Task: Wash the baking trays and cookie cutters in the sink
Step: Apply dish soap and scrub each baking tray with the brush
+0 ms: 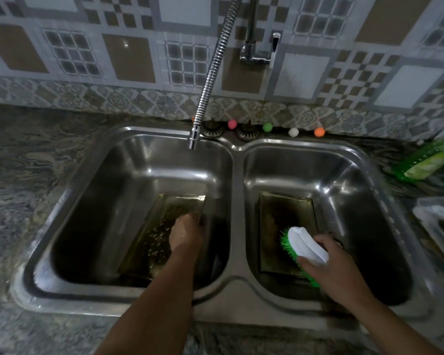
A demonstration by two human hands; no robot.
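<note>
A steel double sink (237, 172) fills the view. In the left basin a dark, speckled baking tray (154, 234) leans tilted; my left hand (186, 233) grips its right edge. A second dark baking tray (285, 213) lies flat in the right basin. Over its near end my right hand (336, 265) holds a scrubbing brush (304, 248) with a white back and green bristles. No cookie cutters can be made out.
A flexible metal faucet hose (210, 73) hangs over the left basin; no water runs from it. Small coloured balls (267, 127) and two strainer plugs line the back rim. On the right counter lie a green packet (426, 161) and a clear plastic container (441, 226).
</note>
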